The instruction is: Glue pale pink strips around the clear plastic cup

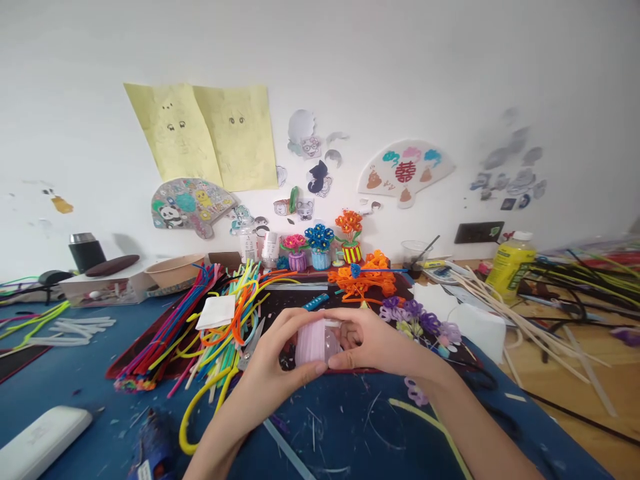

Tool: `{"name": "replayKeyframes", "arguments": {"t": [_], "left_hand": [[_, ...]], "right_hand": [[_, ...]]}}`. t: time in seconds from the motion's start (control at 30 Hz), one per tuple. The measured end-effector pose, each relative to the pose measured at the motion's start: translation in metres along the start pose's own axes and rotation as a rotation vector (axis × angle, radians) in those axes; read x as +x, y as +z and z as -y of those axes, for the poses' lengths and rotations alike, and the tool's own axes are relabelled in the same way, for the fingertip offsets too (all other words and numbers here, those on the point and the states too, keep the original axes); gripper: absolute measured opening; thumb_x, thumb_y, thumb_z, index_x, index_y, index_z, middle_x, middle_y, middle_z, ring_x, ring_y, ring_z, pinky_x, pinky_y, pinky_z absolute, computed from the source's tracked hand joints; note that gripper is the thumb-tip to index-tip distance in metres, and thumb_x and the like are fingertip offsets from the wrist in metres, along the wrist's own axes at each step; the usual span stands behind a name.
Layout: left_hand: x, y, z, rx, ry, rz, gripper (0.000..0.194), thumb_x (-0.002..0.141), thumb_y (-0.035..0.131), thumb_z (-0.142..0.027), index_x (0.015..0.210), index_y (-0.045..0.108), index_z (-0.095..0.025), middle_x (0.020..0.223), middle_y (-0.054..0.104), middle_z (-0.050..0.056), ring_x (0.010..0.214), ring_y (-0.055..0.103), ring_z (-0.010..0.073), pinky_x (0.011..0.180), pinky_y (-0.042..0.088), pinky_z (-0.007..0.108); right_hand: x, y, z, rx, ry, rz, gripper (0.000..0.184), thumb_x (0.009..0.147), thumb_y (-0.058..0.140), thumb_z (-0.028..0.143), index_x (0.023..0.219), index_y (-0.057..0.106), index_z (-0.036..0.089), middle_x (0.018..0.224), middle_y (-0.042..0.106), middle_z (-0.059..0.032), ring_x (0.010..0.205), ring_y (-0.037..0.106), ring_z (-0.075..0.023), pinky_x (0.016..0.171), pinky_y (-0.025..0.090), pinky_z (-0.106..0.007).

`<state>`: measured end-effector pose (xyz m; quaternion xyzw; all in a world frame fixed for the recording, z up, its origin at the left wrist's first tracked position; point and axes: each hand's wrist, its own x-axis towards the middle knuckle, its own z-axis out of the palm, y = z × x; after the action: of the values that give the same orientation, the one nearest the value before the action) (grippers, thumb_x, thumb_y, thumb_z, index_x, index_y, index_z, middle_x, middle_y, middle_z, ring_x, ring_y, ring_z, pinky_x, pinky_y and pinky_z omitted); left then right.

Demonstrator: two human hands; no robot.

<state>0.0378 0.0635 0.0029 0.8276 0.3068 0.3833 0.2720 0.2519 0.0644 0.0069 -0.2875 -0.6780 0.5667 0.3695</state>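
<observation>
The left grip [278, 352] and right grip [369, 341] hold a pinkish container [311, 343], its far side hidden.

The left hand [280, 343] and right hand [367, 340] hide the 2 ends of the pink-banded container [312, 343], and some left fingers vanish behind it, while the 2 forearms [465, 417] run out of view at the near edge. Near left, the white case [45, 440] and the blue tool [154, 440] are both cut off by the edge of view. Far right, the wall stickers [520, 181] are blurred, and the print on the yellow bottle [510, 267] is too small to read.
</observation>
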Motion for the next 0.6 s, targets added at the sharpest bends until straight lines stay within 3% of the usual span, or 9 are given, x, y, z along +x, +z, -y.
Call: {"name": "replayKeyframes", "arguments": {"t": [0.1, 0.23, 0.4, 0.6], "left_hand": [[0.000, 0.002, -0.002, 0.036, 0.018, 0.007, 0.050, 0.082, 0.072, -0.029, 0.128, 0.053, -0.040, 0.123, 0.054, 0.001, 0.116, 0.052, 0.0200, 0.095, 0.043, 0.031], [-0.001, 0.007, -0.005, 0.081, 0.028, 0.002, 0.052, 0.082, 0.071, -0.024, 0.128, 0.051, -0.038, 0.124, 0.053, 0.002, 0.117, 0.052, 0.0206, 0.097, 0.043, 0.033], [-0.001, 0.010, -0.005, 0.082, 0.007, -0.008, 0.061, 0.076, 0.078, -0.030, 0.129, 0.049, -0.038, 0.126, 0.052, 0.003, 0.117, 0.052, 0.0227, 0.095, 0.045, 0.034], [0.001, 0.010, -0.004, 0.104, -0.009, -0.032, 0.061, 0.075, 0.078, -0.030, 0.129, 0.049, -0.039, 0.127, 0.052, 0.002, 0.113, 0.054, 0.0212, 0.091, 0.047, 0.031]], "right_hand": [[0.003, 0.000, -0.002, -0.052, -0.018, -0.132, 0.053, 0.076, 0.076, 0.046, 0.119, 0.063, 0.017, 0.105, 0.067, -0.0077, 0.095, 0.063, -0.0222, 0.082, 0.050, -0.033], [0.009, 0.001, -0.009, -0.156, -0.025, -0.296, 0.044, 0.079, 0.073, 0.046, 0.112, 0.065, 0.017, 0.079, 0.060, -0.0002, 0.070, 0.057, -0.0141, 0.063, 0.045, -0.026], [0.009, 0.002, -0.010, -0.101, -0.036, -0.305, 0.046, 0.074, 0.078, 0.040, 0.110, 0.062, 0.018, 0.073, 0.050, 0.0045, 0.060, 0.049, -0.0100, 0.055, 0.040, -0.022], [0.005, 0.004, -0.010, -0.102, -0.057, -0.236, 0.065, 0.065, 0.086, 0.030, 0.121, 0.054, 0.023, 0.082, 0.050, 0.0046, 0.064, 0.050, -0.0093, 0.057, 0.038, -0.022]]}}
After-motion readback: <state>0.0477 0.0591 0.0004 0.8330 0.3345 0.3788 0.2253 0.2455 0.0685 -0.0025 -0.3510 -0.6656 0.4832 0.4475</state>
